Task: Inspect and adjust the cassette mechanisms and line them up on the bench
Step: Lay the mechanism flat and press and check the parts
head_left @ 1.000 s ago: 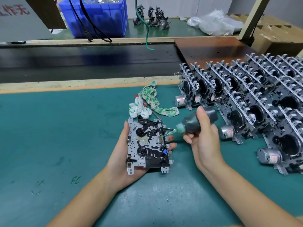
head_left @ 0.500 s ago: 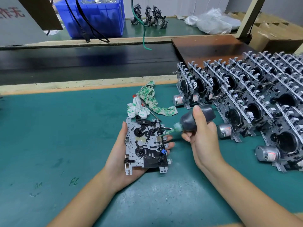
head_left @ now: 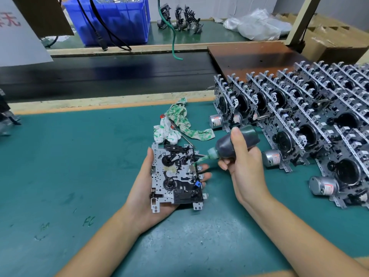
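Note:
A flat metal cassette mechanism point(head_left: 175, 176) with black gears lies face up in my left hand point(head_left: 143, 198), which cradles it from below; the fingertips curl up at its right edge. My right hand point(head_left: 245, 166) grips a small dark squeeze bottle point(head_left: 233, 144), thumb on top. Its green nozzle tip touches the mechanism's upper right edge. Several finished mechanisms point(head_left: 299, 120) stand upright in rows on the right of the green bench mat point(head_left: 69, 166), silver motors facing me.
A green-stained white rag point(head_left: 179, 124) lies on a thin screwdriver just behind the held mechanism. A brown board point(head_left: 251, 54) sits behind the rows. A dark conveyor belt point(head_left: 99, 76) crosses the back, with a blue bin point(head_left: 117, 21) and more mechanisms point(head_left: 179, 17) beyond.
Both hands keep their grips and stay almost still. The bottle's nozzle remains at the mechanism's upper right edge; only the view shifts slightly.

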Tool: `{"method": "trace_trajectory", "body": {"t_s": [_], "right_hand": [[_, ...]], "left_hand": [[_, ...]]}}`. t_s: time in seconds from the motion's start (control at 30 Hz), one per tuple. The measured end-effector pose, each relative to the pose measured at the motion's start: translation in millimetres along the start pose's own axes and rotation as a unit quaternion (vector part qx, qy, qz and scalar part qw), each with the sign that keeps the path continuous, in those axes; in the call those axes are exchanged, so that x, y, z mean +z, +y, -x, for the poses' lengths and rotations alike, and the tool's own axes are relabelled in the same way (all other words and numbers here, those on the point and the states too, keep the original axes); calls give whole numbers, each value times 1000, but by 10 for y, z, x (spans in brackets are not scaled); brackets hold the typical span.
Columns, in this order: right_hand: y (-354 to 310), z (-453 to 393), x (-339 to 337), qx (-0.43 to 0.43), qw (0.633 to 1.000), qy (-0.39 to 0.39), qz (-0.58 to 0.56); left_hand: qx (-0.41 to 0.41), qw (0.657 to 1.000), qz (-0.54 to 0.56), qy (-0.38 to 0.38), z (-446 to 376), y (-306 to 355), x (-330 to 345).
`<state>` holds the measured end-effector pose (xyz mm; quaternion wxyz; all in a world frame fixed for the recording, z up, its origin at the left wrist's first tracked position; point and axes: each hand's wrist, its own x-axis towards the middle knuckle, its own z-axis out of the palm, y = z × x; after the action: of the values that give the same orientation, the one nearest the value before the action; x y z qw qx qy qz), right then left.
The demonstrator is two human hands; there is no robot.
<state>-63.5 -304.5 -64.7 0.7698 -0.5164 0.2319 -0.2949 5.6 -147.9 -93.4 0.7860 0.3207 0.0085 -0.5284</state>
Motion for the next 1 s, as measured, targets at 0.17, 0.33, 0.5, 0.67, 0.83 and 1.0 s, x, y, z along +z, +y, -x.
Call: {"method": "trace_trajectory", "body": {"t_s": [0.17, 0.33, 0.5, 0.67, 0.83, 1.0], "right_hand": [[-69, -44, -44, 12, 999, 0, -43], [-134, -97, -108, -9, 999, -45, 16], [-157, -28, -31, -71, 981, -112, 140], [-383, 52, 320, -191, 943, -169, 213], [-338, 70, 914, -226, 896, -226, 310], [-34, -25, 1293, -199, 817, -243, 484]], "left_hand": [[3, 1000, 1, 1, 1, 1, 0], [2, 1000, 2, -1, -5, 3, 11], [3, 1000, -9, -8, -22, 14, 0], [1, 1000, -11, -25, -36, 7, 10], [12, 999, 23, -34, -31, 13, 42], [2, 1000, 22, -11, -16, 44, 74]]}}
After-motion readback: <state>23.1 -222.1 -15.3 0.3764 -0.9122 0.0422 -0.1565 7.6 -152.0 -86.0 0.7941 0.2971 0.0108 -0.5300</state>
